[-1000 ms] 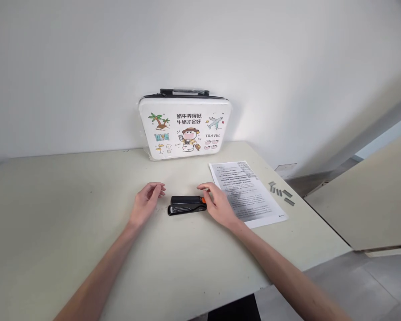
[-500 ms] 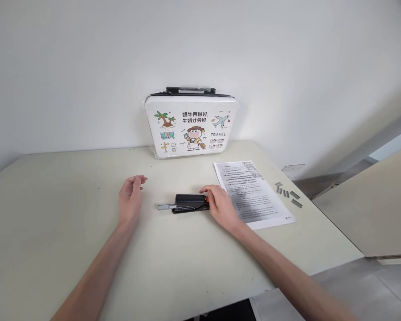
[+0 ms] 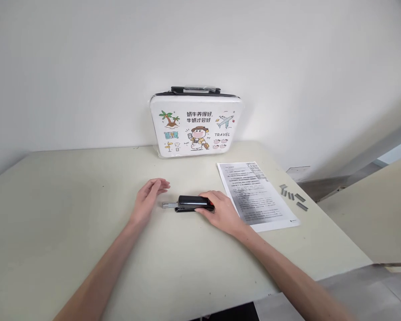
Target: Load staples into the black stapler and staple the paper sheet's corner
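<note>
A black stapler [image 3: 189, 201] lies on the pale table, pointing left. From its left end a grey metal staple tray [image 3: 169, 205] sticks out. My right hand [image 3: 222, 211] grips the stapler's right end, thumb on the near side and fingers over the far side, mostly hiding a small red-orange part. My left hand [image 3: 149, 198] hovers to the left of the metal tray, fingers stretched out and holding nothing. Just right of my right hand lies a printed sheet of paper [image 3: 254, 196].
Several strips of staples [image 3: 290, 195] are scattered right of the paper. A white carrying case [image 3: 197, 127] with cartoon prints leans against the wall at the back of the table [image 3: 70, 214]. A wooden panel [image 3: 370, 209] stands beyond the table's right edge.
My left hand has moved right, closer to the stapler, and its fingers have stretched out. My right hand has closed further around the stapler's end. The view has shifted slightly.
</note>
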`<state>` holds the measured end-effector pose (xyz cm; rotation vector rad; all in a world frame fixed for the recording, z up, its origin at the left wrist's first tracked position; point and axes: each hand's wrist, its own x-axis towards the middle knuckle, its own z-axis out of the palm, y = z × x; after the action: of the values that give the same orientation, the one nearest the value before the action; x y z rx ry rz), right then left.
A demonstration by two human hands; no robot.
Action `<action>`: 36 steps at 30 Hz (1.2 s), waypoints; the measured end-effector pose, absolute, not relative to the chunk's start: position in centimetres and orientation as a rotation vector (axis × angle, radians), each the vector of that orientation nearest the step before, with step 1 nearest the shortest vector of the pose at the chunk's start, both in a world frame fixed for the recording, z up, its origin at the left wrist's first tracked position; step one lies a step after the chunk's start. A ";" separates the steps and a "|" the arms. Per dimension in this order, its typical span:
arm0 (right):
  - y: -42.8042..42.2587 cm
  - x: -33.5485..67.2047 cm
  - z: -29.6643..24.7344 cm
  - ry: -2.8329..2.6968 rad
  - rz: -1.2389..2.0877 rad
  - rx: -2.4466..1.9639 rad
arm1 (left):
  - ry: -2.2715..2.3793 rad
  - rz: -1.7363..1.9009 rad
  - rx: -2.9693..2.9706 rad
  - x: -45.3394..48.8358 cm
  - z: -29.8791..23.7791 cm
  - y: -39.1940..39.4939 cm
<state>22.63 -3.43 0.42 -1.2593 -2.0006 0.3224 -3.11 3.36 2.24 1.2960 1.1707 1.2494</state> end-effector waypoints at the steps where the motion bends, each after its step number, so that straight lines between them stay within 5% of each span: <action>1: -3.5 22.6 0.4 -1.986 0.311 -1.238 | 1.124 1.228 1.264 -2.8 2.4 3.1; 15: -4.4 21.6 0.5 -1.959 -0.117 -0.966 | 0.878 0.930 0.740 -0.4 2.2 1.3; 25: -4.5 21.6 1.2 -1.829 -0.192 -0.916 | 0.899 1.072 0.701 -0.6 2.3 1.5; 36: -3.9 22.2 1.0 -1.704 -0.206 -0.978 | 1.267 1.092 1.421 -0.9 2.9 -0.2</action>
<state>22.15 -3.88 1.05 -0.9785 -1.7042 -0.2061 -0.87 -0.21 2.93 1.4205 1.2674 1.0922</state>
